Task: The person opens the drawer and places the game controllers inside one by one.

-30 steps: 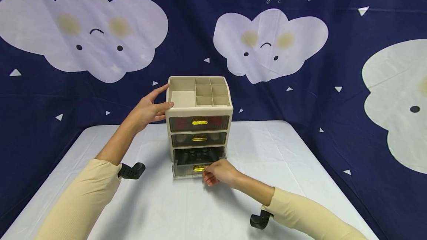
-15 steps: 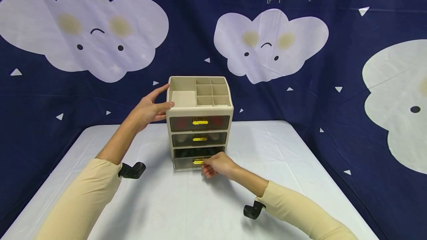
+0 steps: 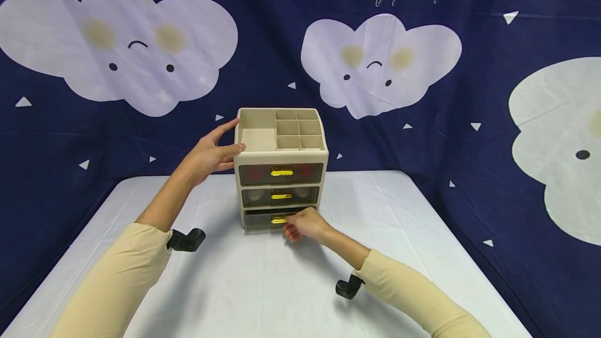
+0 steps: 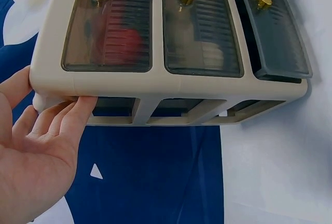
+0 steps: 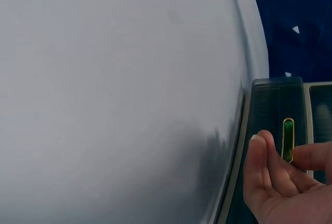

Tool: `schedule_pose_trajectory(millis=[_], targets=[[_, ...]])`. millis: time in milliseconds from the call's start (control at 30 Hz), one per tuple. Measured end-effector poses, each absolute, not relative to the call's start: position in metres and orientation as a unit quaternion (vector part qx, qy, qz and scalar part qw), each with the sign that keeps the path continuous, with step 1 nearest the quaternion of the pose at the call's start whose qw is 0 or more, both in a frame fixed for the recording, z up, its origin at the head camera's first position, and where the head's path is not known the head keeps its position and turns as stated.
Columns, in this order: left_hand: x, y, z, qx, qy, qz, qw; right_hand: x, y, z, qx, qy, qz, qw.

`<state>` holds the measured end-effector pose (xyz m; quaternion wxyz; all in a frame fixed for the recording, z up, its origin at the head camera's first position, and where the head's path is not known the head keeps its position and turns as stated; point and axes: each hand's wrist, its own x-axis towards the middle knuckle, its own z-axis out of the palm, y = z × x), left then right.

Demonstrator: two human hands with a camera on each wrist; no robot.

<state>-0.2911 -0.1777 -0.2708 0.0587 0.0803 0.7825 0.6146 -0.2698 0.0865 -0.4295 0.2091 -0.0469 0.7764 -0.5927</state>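
Observation:
A cream desktop drawer organizer (image 3: 280, 157) has three smoky clear drawers with gold handles. My left hand (image 3: 206, 156) holds its upper left edge, thumb over the top rim and fingers against the side, also seen in the left wrist view. My right hand (image 3: 307, 223) pinches the handle (image 3: 278, 219) of the bottom drawer (image 3: 258, 221). That drawer sticks out slightly from the frame, as the left wrist view shows. The top drawer (image 4: 111, 32) contains something red; the middle drawer (image 4: 199, 32) contains pale things. Contents of the bottom drawer are hidden.
The organizer stands on a white-covered table (image 3: 235, 286). Its top has one large compartment (image 3: 257, 137) and several small ones. Behind hangs a dark blue curtain (image 3: 267, 56) with clouds. Black wrist cameras (image 3: 186, 240) sit on both sleeves.
My right hand has moved away from me, pushing the bottom drawer from well pulled out to nearly closed; its dark contents have gone from sight. The left hand has stayed put.

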Motion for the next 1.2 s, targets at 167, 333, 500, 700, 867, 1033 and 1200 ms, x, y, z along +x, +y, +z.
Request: schedule_pose_trajectory(millis=[167, 333, 500, 700, 867, 1033, 1200], targets=[[-0.291, -0.177, -0.271, 0.080, 0.783, 0.613, 0.059, -0.276, 0.088, -0.432, -0.051, 0.786, -0.584, 0.198], [-0.291, -0.177, -0.270, 0.082, 0.783, 0.613, 0.059, -0.280, 0.089, -0.431, -0.053, 0.788, -0.584, 0.187], [-0.291, -0.176, -0.271, 0.080, 0.783, 0.615, 0.058, -0.283, 0.089, -0.431, -0.052, 0.785, -0.590, 0.182], [-0.291, -0.177, -0.271, 0.078, 0.781, 0.617, 0.060, -0.284, 0.088, -0.434, -0.052, 0.783, -0.592, 0.182], [-0.291, -0.178, -0.271, 0.076, 0.778, 0.621, 0.063, -0.285, 0.087, -0.436, -0.056, 0.785, -0.591, 0.178], [-0.290, -0.178, -0.271, 0.077, 0.776, 0.623, 0.064, -0.286, 0.087, -0.434, -0.061, 0.790, -0.587, 0.170], [-0.289, -0.177, -0.271, 0.076, 0.774, 0.625, 0.065, -0.285, 0.087, -0.433, -0.057, 0.791, -0.587, 0.161]])
